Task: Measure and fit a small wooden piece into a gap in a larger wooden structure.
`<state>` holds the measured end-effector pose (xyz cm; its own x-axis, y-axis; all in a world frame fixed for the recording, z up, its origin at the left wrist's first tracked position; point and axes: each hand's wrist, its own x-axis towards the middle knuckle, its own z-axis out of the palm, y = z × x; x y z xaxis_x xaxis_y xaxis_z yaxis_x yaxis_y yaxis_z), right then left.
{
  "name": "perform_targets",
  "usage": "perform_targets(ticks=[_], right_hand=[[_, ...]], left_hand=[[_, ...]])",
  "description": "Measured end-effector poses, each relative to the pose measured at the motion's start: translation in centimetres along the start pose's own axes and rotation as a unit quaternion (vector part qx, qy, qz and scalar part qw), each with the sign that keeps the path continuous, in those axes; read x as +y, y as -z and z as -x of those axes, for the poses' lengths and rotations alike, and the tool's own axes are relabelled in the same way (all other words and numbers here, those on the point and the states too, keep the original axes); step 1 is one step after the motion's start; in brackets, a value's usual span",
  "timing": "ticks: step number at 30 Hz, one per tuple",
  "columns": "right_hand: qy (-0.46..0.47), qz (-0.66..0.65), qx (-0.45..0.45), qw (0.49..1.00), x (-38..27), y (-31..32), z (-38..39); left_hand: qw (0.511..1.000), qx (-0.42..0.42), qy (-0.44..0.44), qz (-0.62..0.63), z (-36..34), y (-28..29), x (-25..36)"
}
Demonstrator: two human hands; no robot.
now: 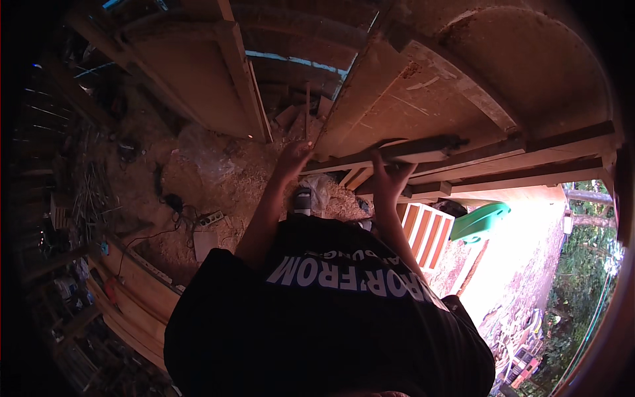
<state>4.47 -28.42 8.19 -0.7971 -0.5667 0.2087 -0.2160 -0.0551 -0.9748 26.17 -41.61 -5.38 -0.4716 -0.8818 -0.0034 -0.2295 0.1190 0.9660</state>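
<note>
A broad wooden panel (370, 119) with bars across it stretches in front of me. Along its near edge runs a long wooden bar (350, 161). My left hand (294, 161) is closed at the left end of this edge, its fingertips bent against the corner. Further right, my right hand (391, 180) grips the same bar from the near side, thumb up and the other fingers partly hidden. Just beyond that hand, a dark, narrow wooden piece (426, 149) lies on the panel; its exact kind is unclear in the shade.
Another panel (192, 79) leans at the back left. Wood shavings cover the floor (231, 172), where a power strip (210, 218) and cables lie. A slatted wooden piece (423, 235) and a green plastic object (479, 221) are at right. Boards (132, 298) lie at lower left.
</note>
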Motion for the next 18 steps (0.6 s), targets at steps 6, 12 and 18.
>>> perform_targets(ticks=[6,12,18], right_hand=[[-0.085,0.049,0.042,0.994,-0.3,5.6,-2.5],[-0.093,-0.018,-0.025,0.995,1.1,9.2,-2.5],[-0.147,-0.05,-0.084,0.984,2.3,10.8,-3.4]], left_hand=[[0.964,0.021,0.257,-0.065,3.2,7.8,-11.4],[0.951,0.11,0.289,-0.006,5.4,8.0,-14.2],[0.959,0.063,0.271,0.06,5.0,1.4,-11.8]])
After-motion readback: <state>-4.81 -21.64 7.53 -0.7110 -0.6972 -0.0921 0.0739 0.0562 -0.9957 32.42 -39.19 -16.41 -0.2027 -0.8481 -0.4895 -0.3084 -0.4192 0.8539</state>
